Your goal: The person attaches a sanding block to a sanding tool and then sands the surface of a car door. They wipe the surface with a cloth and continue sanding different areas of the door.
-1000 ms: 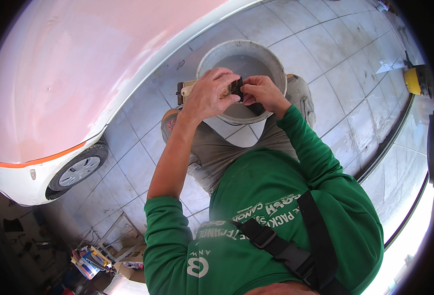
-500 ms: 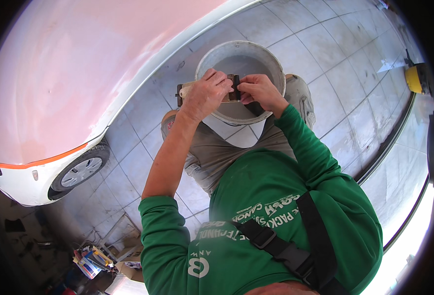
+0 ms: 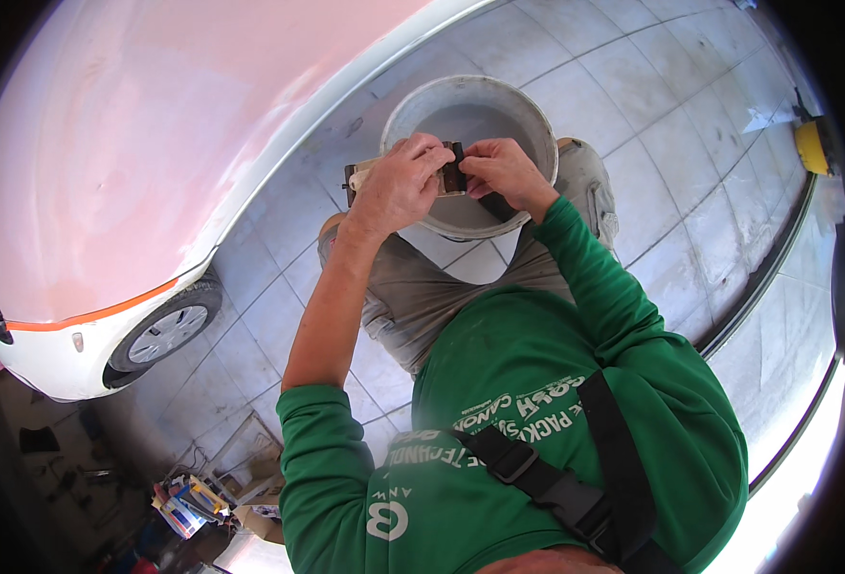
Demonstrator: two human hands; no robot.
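Note:
Above a round bucket (image 3: 399, 110) of cloudy grey water, my left hand (image 3: 403, 182) is wrapped round a pale hand sander (image 3: 358, 178) with dark clamp ends. My right hand (image 3: 507, 175) pinches a dark strip of what looks like sandpaper (image 3: 499, 205) at the sander's right-hand clamp. Part of this strip hangs down below my right fingers over the bucket. The fingertips of both hands nearly meet at the clamp, and they hide how the strip sits in it.
A car body (image 3: 155, 124) with pinkish sanded patches curves along the left, its wheel (image 3: 169, 335) lower down. My knees flank the bucket on the tiled floor (image 3: 623, 105). Boxes and clutter (image 3: 193, 507) lie lower left. A yellow and black object (image 3: 810, 148) stands far right.
My right fingers have shifted slightly on the dark strip at the clamp. The left hand keeps its hold on the sander. The whole view has moved a little.

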